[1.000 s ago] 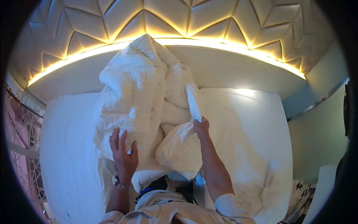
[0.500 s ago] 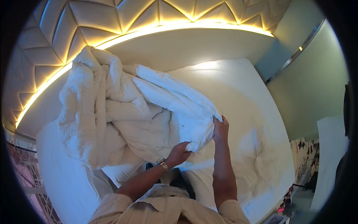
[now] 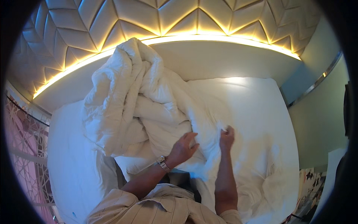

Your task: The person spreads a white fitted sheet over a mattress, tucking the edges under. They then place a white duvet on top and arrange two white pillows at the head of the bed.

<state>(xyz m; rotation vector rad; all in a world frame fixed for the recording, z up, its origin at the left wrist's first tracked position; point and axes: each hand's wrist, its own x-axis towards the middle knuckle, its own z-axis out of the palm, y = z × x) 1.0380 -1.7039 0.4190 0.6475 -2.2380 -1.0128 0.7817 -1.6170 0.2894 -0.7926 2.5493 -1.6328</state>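
Note:
A thick white duvet (image 3: 112, 100) lies bunched over the left and middle of the bed, its highest folds against the headboard. My right hand (image 3: 226, 138) is closed on the duvet's right edge, which rises in a small peak at the fingers. My left hand (image 3: 183, 150), below a metal wristwatch (image 3: 163, 163), hovers over the duvet's near part with thumb and fingers apart and nothing between them. Under both hands spreads the white bed sheet (image 3: 257, 112), creased at the lower right.
Behind the bed stands a padded headboard wall (image 3: 179, 18) with a glowing light strip (image 3: 209, 37). A lattice screen (image 3: 30, 149) borders the left side, with pink cloth behind it. Pale green wall (image 3: 320, 119) closes off the right; assorted small items (image 3: 309, 183) lie below it.
My left hand has let go of the duvet and opened. The duvet's edge has dropped lower between my hands. The view has shifted, so the bed appears farther right.

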